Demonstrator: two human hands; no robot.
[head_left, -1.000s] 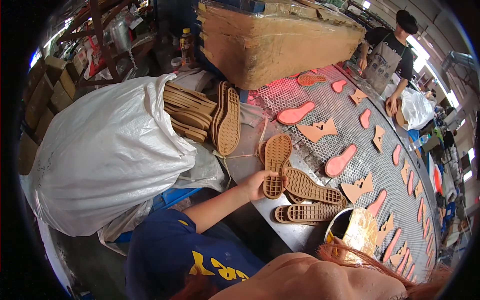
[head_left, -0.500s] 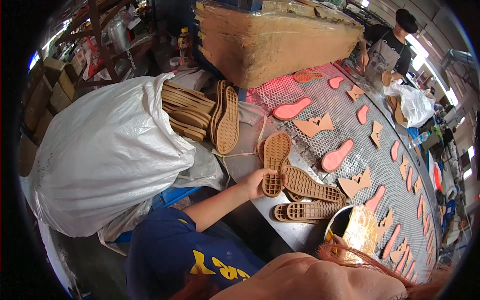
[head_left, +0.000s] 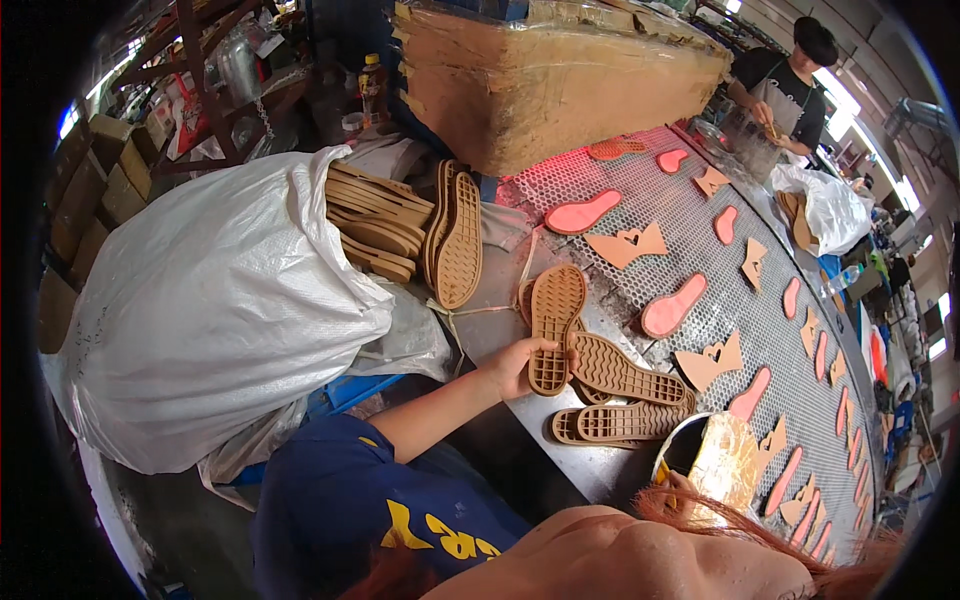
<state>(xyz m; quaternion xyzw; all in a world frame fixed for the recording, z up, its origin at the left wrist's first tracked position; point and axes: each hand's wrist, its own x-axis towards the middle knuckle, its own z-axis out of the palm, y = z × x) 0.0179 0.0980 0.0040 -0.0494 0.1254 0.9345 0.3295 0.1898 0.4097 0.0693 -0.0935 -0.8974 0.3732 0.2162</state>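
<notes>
My left hand is closed round the heel part of a brown shoe sole, its gridded tread facing up. Beneath and beside it more brown soles lie overlapping on the metal table edge, with another pair nearer me. My right hand is at the mouth of a round pot smeared with yellowish stuff. Its fingers look curled, but strands of hair and the pot hide most of them, and what they hold cannot be made out.
A white sack full of brown soles lies open at the left. Pink-topped soles and tan cut-out pieces lie in rows on a mesh conveyor. Behind stands a cardboard-covered box; a co-worker stands across the belt.
My hands and the held sole have hardly moved; the view has shifted slightly. The co-worker's hands have come together in front of the body.
</notes>
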